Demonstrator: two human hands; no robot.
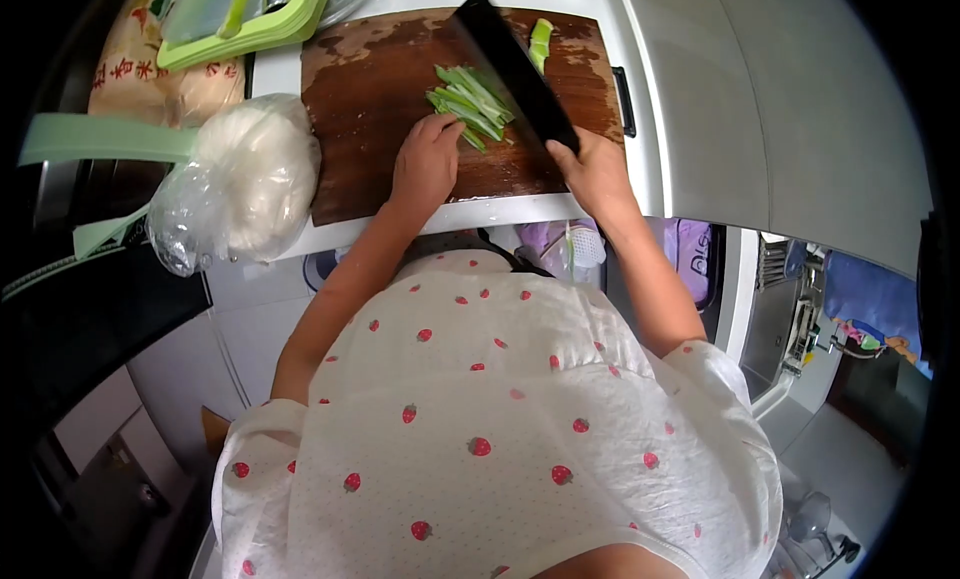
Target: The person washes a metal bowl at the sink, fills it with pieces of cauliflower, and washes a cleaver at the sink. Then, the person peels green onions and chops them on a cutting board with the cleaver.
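Cut green vegetable strips (pixel 468 99) lie in a loose pile at the middle of the wooden cutting board (pixel 380 89). My left hand (pixel 428 164) rests on the board at the pile's near left end, its fingers curled together against the strips. Wrapped around the handle of a dark, broad-bladed kitchen knife (pixel 515 69) is my right hand (pixel 597 174). The blade slants up and to the left, just right of the strips, and covers part of the board. Behind it, near the far edge, sits a short pale-green stalk piece (pixel 541 44).
Left of the board stands a clear plastic bag with something white and round inside (pixel 250 169). Behind it are a printed sack (pixel 125 69) and a green-rimmed tray (pixel 250 41). Grey cabinet fronts (pixel 705 99) are at the right. Purple packages (pixel 690 259) show below the counter.
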